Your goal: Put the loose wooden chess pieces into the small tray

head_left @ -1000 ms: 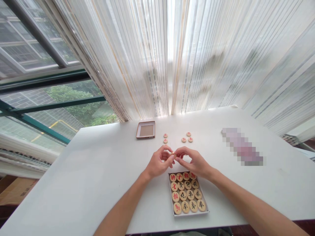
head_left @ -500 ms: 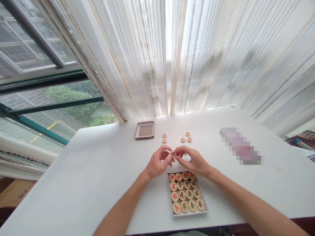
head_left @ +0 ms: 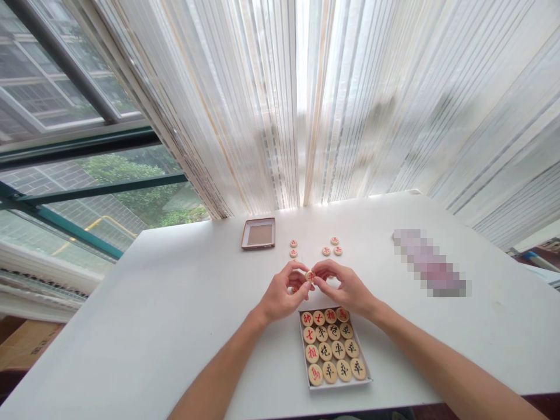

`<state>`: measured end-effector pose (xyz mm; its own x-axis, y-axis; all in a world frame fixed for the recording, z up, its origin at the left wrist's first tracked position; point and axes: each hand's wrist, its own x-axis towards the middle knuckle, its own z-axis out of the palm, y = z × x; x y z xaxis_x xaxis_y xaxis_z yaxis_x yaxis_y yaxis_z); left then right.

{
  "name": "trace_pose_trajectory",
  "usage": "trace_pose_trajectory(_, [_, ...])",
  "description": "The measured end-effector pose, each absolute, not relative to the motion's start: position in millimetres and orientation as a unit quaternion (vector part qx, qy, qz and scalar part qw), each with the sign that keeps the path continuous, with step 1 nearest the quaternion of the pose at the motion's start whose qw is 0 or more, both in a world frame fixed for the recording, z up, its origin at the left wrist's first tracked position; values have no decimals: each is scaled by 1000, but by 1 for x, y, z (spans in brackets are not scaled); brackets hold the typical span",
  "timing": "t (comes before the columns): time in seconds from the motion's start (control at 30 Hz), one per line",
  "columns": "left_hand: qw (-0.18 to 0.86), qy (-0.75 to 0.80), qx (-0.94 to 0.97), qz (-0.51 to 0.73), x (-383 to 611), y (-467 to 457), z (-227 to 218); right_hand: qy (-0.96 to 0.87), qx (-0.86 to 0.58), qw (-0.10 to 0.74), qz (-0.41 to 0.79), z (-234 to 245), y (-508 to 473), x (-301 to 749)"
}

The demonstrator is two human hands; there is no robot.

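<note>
Between my two hands, just beyond the box, a round wooden xiangqi piece [head_left: 310, 276] with a red character is held up at the fingertips. My left hand [head_left: 282, 296] pinches it from the left, thumb below. From the right, my right hand [head_left: 345, 287] grips it with thumb and fingers. Another piece [head_left: 294, 290] shows partly through the gap in my left hand. Nearer me lies an open white box [head_left: 340, 386] with rows of pieces, red characters along its far and left sides and black ones elsewhere.
Past my hands, red-lettered pieces lie on the white table [head_left: 196, 309], two on the left [head_left: 293, 253] and several on the right [head_left: 335, 240]. A box lid [head_left: 258, 233] rests upturned farther back. At the right is a blurred-out object [head_left: 431, 265]. Curtains [head_left: 262, 105] hang behind.
The held piece has turned so that its lettered face shows more fully. My left fingers have shifted a little, uncovering the piece behind them. The view has moved slightly.
</note>
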<state>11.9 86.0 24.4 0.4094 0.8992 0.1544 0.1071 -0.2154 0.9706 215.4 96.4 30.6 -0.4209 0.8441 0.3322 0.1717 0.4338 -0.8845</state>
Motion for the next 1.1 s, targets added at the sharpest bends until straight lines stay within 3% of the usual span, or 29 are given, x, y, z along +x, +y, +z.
trace_pose_trajectory(0.43, [433, 375, 734, 364, 15, 82, 25, -725, -371, 409, 413, 28, 97, 215])
trace_pose_trajectory(1.1, [494, 408, 655, 401, 14, 89, 18, -768, -311, 412, 380, 27, 94, 213])
